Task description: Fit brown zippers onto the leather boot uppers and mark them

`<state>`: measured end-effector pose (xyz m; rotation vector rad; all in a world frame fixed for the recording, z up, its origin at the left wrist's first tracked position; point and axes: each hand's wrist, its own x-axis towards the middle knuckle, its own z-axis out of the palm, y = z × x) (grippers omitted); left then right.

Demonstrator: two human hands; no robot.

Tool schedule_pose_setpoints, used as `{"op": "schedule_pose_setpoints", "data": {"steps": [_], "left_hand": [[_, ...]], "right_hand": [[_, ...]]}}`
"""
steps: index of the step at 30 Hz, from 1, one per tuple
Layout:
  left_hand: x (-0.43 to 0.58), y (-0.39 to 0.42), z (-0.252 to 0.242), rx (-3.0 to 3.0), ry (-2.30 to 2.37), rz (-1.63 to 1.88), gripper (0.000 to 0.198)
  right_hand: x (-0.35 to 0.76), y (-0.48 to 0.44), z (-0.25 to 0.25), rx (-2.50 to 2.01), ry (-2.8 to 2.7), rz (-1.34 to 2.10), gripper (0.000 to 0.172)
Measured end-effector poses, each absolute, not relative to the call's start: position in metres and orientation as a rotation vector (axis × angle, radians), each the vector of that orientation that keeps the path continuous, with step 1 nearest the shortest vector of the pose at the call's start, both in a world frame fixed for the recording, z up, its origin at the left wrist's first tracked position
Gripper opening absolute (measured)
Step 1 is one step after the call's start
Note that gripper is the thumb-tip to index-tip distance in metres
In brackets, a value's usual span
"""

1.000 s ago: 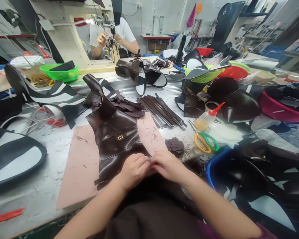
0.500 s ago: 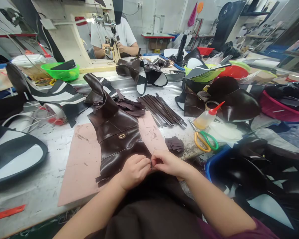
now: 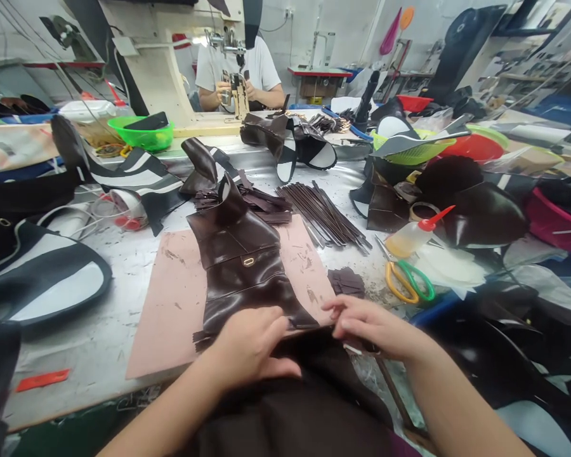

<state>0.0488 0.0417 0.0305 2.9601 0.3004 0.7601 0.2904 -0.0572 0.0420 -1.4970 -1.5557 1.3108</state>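
A dark brown leather boot upper (image 3: 242, 279) with a small gold buckle (image 3: 249, 261) lies on a pink board (image 3: 169, 304) in front of me. Over its near edge rests my left hand (image 3: 252, 343), fingers stretched out and thumb apart, pressing on the leather without gripping it. My right hand (image 3: 375, 324) hovers off the upper's near right corner, its fingers loosely bent and spread, with nothing visible in them. Just beyond that hand sits a small pile of short dark leather pieces (image 3: 346, 282).
Scissors (image 3: 402, 279) and a glue bottle (image 3: 412, 236) lie to the right. Narrow leather strips (image 3: 323, 212) are spread behind the board. More boot uppers (image 3: 457, 203) surround the work area. A co-worker (image 3: 261, 70) sits behind a sewing machine (image 3: 157, 70).
My hands were together, pinching at the upper's near right corner. They have separated: the right moved rightward and loosened, the left opened flat on the leather. The whole view shifted slightly.
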Motion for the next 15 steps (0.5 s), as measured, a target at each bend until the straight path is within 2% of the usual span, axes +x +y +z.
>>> {"op": "schedule_pose_setpoints", "data": {"steps": [3, 6, 10, 13, 15], "left_hand": [[0.008, 0.056, 0.032, 2.997, 0.864, 0.903, 0.025], [-0.028, 0.069, 0.022, 2.891, 1.348, 0.754, 0.029], [-0.048, 0.066, 0.012, 2.426, 1.478, 0.565, 0.037], [-0.052, 0.057, 0.014, 1.860, 1.453, 0.650, 0.048], [-0.055, 0.051, 0.019, 1.431, 1.319, 0.672, 0.049]], "right_hand": [[0.268, -0.023, 0.031, -1.682, -1.282, 1.242, 0.036], [0.234, 0.016, 0.025, -1.743, -1.142, 1.232, 0.034], [0.195, 0.044, 0.045, -1.358, -1.181, 1.236, 0.025], [0.178, 0.043, 0.069, -1.087, -1.278, 1.155, 0.024], [0.171, 0.037, 0.083, -0.985, -1.320, 1.055, 0.025]]}}
